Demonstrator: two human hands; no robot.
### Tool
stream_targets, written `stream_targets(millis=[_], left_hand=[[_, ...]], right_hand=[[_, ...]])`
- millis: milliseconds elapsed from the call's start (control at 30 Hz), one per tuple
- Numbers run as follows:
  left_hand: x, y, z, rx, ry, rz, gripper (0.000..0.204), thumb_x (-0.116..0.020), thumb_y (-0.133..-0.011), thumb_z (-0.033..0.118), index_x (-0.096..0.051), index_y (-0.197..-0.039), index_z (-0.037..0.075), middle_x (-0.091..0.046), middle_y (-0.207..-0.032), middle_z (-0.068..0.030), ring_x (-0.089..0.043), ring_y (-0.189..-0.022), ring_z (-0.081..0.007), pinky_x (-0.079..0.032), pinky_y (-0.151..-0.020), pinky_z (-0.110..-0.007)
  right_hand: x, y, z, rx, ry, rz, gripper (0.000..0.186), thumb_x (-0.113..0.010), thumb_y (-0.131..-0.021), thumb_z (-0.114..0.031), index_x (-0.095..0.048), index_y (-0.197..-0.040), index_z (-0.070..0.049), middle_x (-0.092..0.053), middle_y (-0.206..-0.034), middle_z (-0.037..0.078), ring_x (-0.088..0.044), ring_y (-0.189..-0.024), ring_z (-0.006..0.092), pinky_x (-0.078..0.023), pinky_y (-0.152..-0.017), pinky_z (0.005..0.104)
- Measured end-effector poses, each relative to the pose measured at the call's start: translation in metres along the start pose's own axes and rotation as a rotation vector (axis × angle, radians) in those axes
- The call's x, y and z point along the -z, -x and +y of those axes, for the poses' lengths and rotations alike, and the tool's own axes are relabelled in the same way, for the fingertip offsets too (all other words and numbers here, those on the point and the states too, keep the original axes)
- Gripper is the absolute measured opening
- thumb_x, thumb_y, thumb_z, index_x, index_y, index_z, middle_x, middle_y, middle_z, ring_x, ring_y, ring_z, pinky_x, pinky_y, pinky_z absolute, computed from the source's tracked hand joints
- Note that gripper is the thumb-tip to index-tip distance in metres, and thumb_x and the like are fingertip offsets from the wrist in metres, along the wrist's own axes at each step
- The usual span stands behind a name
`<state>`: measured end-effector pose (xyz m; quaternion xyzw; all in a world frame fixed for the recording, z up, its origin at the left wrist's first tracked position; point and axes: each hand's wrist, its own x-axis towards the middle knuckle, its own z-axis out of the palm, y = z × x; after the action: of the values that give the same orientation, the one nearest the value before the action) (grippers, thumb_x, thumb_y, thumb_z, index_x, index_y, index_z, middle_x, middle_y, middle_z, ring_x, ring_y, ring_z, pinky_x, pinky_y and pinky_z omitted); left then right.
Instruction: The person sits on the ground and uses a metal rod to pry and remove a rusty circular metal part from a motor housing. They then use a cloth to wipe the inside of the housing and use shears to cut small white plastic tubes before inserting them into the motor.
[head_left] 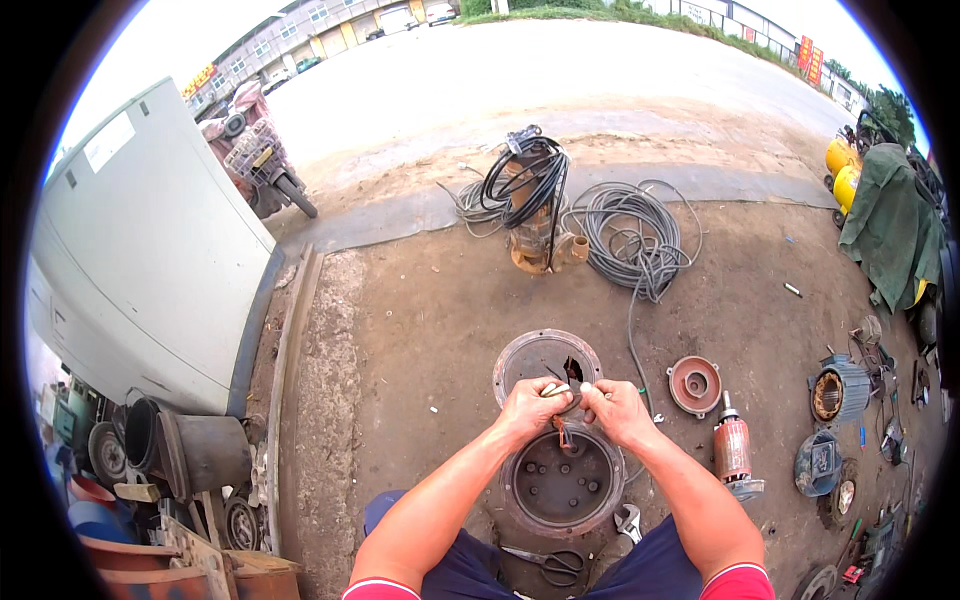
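Observation:
My left hand [532, 412] and my right hand [618, 412] meet above a round dark metal housing [562, 485] with several bolt heads inside its rim. My left fingers are closed round a dark cable [574, 401], with a pale strip at the fingertips that is too small to name. My right thumb and fingers pinch at the same cable. Short wire ends [565, 437] hang below it, one of them orange-red. Just beyond the hands lies a round metal cover [530, 358] with a dark ragged patch. Scissors [556, 566] and an adjustable wrench [628, 522] lie near my knees.
A rusty upright pump [535, 225] draped in black cable stands ahead, beside a coil of grey cable [635, 240]. To the right are a reddish flange [694, 387], a rotor [732, 448] and a blue motor casing [840, 388]. A pale cabinet [150, 250] stands left.

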<state>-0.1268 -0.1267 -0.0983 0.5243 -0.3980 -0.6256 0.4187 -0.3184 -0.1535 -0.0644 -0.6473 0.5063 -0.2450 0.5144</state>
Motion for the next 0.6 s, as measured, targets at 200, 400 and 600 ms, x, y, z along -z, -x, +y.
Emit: stream_targets(millis=[200, 400, 600], left_hand=[[0.0, -0.005, 0.01, 0.001, -0.035, -0.056, 0.01, -0.071, -0.09, 0.012, -0.07, -0.094, 0.002, -0.067, -0.086, 0.0006, -0.061, -0.079, -0.0084, -0.048, -0.071, -0.026], [-0.005, -0.004, 0.004, 0.004, -0.042, -0.033, 0.011, -0.071, -0.091, 0.01, -0.071, -0.098, 0.001, -0.068, -0.089, -0.0007, -0.061, -0.081, -0.009, -0.05, -0.073, -0.026], [-0.005, -0.005, 0.006, -0.016, -0.035, -0.039, 0.014, -0.072, -0.09, 0.011, -0.07, -0.098, 0.0, -0.068, -0.089, -0.0011, -0.062, -0.08, -0.0093, -0.05, -0.071, -0.027]], right_hand=[[0.01, 0.009, 0.002, 0.82, 0.693, 0.295, 0.014, -0.074, -0.077, -0.014, -0.067, -0.089, -0.01, -0.065, -0.082, 0.007, -0.066, -0.064, 0.0304, -0.052, -0.056, 0.0416], [-0.004, 0.009, 0.004, 0.273, 0.292, 0.16, 0.015, -0.066, -0.088, -0.019, -0.068, -0.082, -0.005, -0.066, -0.072, 0.011, -0.065, -0.061, 0.0254, -0.051, -0.057, 0.0377], [0.002, 0.008, 0.004, 0.005, -0.152, 0.096, 0.016, -0.067, -0.089, -0.019, -0.068, -0.089, -0.003, -0.067, -0.075, 0.009, -0.066, -0.065, 0.0186, -0.053, -0.06, 0.0362]])
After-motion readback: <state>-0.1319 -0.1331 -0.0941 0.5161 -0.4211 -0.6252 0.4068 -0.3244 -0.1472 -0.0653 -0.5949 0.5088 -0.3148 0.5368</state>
